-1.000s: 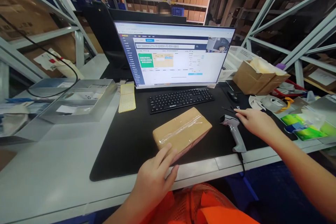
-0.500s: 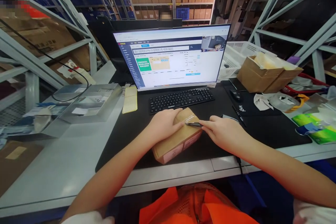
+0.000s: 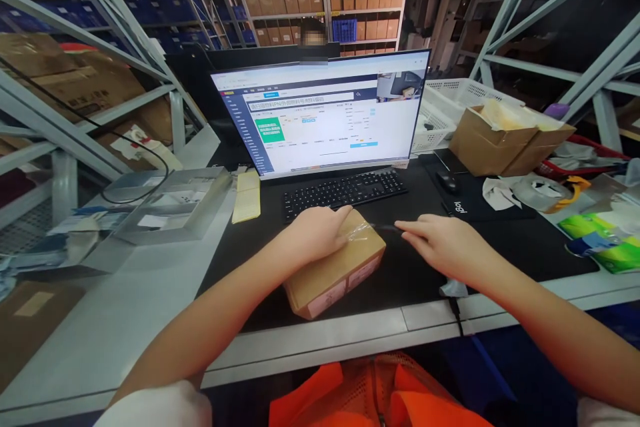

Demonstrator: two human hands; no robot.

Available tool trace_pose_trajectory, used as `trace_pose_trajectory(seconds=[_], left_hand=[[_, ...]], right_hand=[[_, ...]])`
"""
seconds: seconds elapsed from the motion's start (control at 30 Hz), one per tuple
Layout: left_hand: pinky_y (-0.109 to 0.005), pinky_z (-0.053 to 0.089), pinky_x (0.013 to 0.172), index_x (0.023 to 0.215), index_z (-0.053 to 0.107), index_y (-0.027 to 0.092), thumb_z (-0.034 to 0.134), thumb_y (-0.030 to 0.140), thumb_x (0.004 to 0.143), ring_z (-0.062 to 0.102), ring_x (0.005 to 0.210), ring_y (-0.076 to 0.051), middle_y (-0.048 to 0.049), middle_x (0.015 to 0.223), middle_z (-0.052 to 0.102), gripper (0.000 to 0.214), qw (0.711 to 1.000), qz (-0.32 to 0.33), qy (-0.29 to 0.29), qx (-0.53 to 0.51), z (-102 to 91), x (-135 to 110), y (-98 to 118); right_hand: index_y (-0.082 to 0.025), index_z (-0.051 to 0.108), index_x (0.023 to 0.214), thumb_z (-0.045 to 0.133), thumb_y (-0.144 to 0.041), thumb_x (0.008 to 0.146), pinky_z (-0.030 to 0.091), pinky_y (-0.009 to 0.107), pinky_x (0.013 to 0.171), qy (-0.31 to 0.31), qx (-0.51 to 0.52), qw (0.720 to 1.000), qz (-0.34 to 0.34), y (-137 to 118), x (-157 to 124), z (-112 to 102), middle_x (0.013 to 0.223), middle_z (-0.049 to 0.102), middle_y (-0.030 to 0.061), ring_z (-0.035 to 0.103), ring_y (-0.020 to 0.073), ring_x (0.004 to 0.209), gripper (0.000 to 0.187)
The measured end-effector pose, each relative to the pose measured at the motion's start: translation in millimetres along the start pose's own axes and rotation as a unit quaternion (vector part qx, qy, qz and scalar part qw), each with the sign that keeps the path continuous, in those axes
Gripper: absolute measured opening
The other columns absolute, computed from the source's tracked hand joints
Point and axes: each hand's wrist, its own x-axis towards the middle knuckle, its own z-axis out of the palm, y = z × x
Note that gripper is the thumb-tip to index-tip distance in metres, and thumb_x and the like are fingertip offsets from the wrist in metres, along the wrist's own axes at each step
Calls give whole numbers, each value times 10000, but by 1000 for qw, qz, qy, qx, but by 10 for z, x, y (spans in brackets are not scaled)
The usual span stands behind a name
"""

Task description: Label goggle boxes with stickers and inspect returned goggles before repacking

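Observation:
A brown cardboard box [image 3: 336, 268] lies at a slant on the black desk mat, with clear tape [image 3: 358, 232] across its top near the far end. My left hand [image 3: 320, 232] grips this box from its left side, thumb on top; some fingers are hidden at the far side. Just right of the box, my right hand [image 3: 434, 239] is closed round a slim dark utility knife [image 3: 383, 225], its index finger stretched along it. Motion blurs the knife, which points left toward the taped end.
Behind the box stand a black keyboard [image 3: 345, 192] and a monitor [image 3: 320, 123]. A mouse [image 3: 447, 181], an open carton [image 3: 487, 140] and a tape roll [image 3: 543, 192] are on the right. A grey tray [image 3: 175, 207] and a yellow notepad [image 3: 247, 197] lie left.
My right hand has drawn the knife rightward, off the box's taped top. My left hand stays on the box, and the view has shifted slightly.

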Motion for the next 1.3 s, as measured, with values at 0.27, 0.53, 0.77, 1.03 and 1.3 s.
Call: trace_pose_trajectory(seconds=[0.27, 0.53, 0.77, 1.03, 1.3], left_hand=[[-337, 488, 671, 1493, 441, 161, 522, 302, 930, 726, 812, -268, -93, 955, 765, 586, 998, -29, 60, -9, 235, -131, 89], [-383, 531, 759, 1503, 431, 100, 471, 277, 985, 716, 880, -271, -122, 1049, 747, 549, 994, -7, 108, -10, 334, -191, 102], [-386, 539, 791, 1506, 432, 94, 478, 345, 1007, 715, 926, -281, -142, 1133, 734, 561, 992, -30, 123, -26, 418, -250, 73], [-382, 514, 702, 1460, 502, 176, 506, 458, 973, 726, 860, -325, -122, 976, 761, 563, 998, 3, 36, -51, 152, -46, -67], [-351, 450, 1101, 1580, 327, 269, 726, 526, 819, 554, 1341, -285, -65, 1545, 503, 897, 920, 63, -84, -377, 393, -357, -716]], right_hand=[[-297, 667, 1325, 442, -333, 1039, 359, 295, 536, -14, -67, 996, -51, -463, -37, -69, 889, 701, 40, 689, 194, 655, 366], [-293, 637, 1366, 413, -338, 1047, 315, 287, 513, -16, -87, 996, -19, -586, -49, 1, 873, 687, 52, 667, 178, 620, 392], [-328, 678, 1339, 455, -374, 1029, 427, 283, 598, -24, -90, 994, 61, -182, 28, -27, 998, 727, 65, 714, 202, 779, 385], [-256, 726, 1272, 470, -387, 1023, 520, 340, 744, 36, -42, 988, 147, 340, -123, 75, 1106, 764, 85, 723, 266, 965, 381], [-289, 685, 1314, 437, -357, 1050, 485, 264, 625, 38, 37, 996, -67, -327, -403, -8, 978, 732, 36, 702, 161, 752, 369]])
